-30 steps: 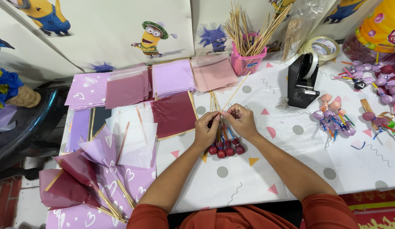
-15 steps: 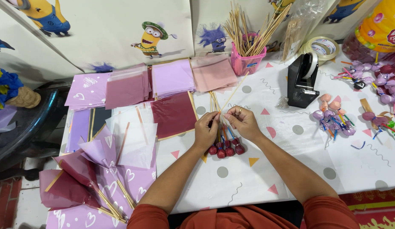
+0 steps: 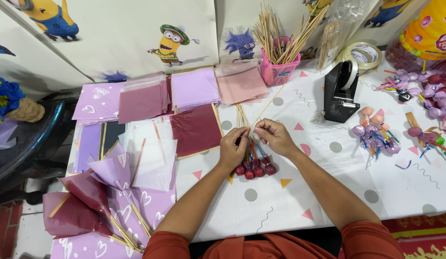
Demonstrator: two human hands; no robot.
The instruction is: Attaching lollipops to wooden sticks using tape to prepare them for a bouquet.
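We are working at a white surface [image 3: 328,192] patterned with triangles and dots. Stacks of pink, lilac and maroon paper sheets [image 3: 194,88] are lying along its far edge, and finished paper cones [image 3: 93,192] on sticks are piling up at our left. A pink cup of wooden skewers [image 3: 279,67] is standing beyond our hands, with a black tape dispenser [image 3: 341,93] sitting to its right and a loose heap of wrapped lollipops [image 3: 376,134] lying beside that. Near the middle, just in front of the maroon sheet, we are gathering a small bunch of red lollipops [image 3: 254,169], their heads resting on the surface and their sticks pointing away from us. Our left hand [image 3: 232,149] is clenching around the sticks from the left, while our right hand [image 3: 275,136] is pinching them from the right, fingertips nearly touching the other hand.
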